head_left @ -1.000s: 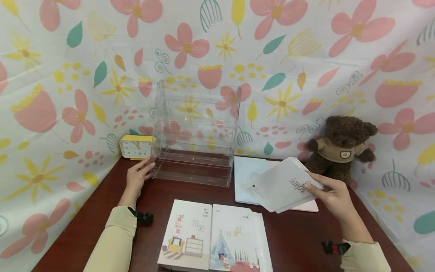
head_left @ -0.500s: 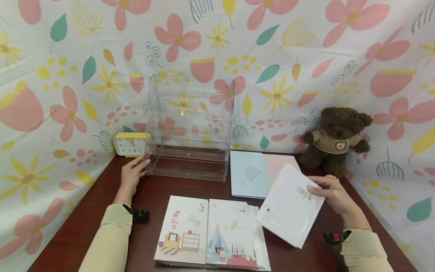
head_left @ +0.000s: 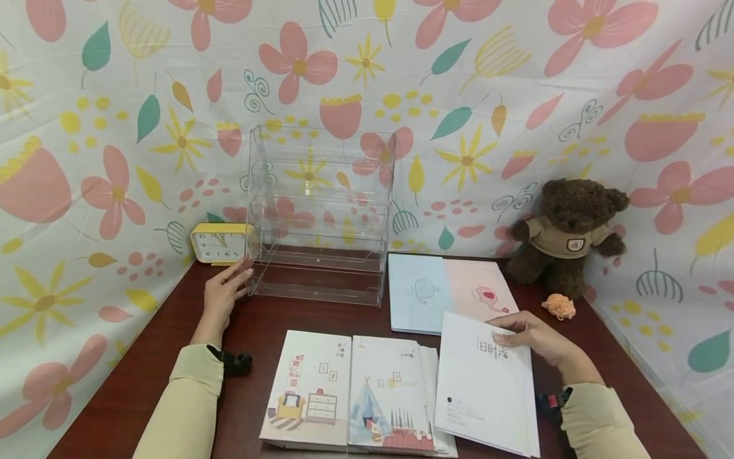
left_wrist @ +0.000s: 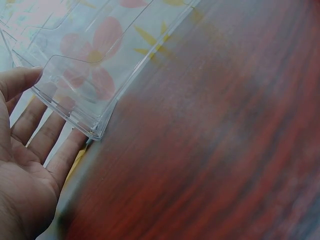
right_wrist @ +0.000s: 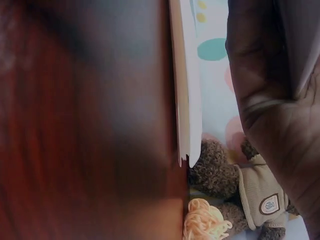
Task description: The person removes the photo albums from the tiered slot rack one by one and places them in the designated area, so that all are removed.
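Note:
My right hand (head_left: 530, 338) pinches the top edge of white notebooks (head_left: 482, 389) with gold lettering, held flat-side up beside the tabletop stack. In the right wrist view, part of the held notebooks (right_wrist: 302, 40) shows beside the dark palm. A clear acrylic rack (head_left: 318, 293) with several tiers stands against the backdrop. My left hand (head_left: 223, 293) touches its lower left side. Fairly straight fingers (left_wrist: 47, 132) lie along the outside of that clear side wall in the left wrist view, the thumb right at its edge.
Two illustrated white notebook stacks (head_left: 306, 389) lie at the front. Behind the held notebooks are a blue notebook (head_left: 415, 306) and a pink notebook (head_left: 476, 284). A yellow clock (head_left: 220, 245) stands left; a brown teddy bear (head_left: 570, 236) and orange yarn ball (head_left: 559, 306) sit right.
My right hand has brought the white notebooks toward the front and turned them upright in view, uncovering the pink notebook and yarn ball. The left hand stays at the rack.

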`<state>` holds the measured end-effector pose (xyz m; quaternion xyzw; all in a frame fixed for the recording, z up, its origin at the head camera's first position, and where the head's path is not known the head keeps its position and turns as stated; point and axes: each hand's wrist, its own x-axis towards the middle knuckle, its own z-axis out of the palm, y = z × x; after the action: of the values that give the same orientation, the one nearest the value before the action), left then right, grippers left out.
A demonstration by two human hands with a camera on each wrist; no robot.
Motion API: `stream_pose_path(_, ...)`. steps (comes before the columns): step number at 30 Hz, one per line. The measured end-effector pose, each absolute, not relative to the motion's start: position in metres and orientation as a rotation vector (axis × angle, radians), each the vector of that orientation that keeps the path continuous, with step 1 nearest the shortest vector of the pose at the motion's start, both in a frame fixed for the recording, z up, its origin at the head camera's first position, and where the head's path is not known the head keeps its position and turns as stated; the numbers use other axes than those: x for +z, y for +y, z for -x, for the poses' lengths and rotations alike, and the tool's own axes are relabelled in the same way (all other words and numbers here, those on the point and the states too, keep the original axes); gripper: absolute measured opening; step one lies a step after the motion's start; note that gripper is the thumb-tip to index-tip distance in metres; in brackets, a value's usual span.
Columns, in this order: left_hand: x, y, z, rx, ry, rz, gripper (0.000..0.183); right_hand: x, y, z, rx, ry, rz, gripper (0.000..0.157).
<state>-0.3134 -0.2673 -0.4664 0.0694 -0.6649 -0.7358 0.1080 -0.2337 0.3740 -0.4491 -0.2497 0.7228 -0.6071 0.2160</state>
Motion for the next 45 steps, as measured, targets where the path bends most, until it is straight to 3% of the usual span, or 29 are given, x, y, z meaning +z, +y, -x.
stream_pose_path(15,-0.468,-0.271,0.314,-2.192,-1.941,-0.162,0.055,-0.453,0.352,0.233,-1.457,2.109,0.545,0.038)
stream_pose_path(45,-0.469,-0.268,0.312,-2.182,-1.965,-0.112,0.057,-0.451,0.337,0.229,-1.213,2.365,0.564,0.032)
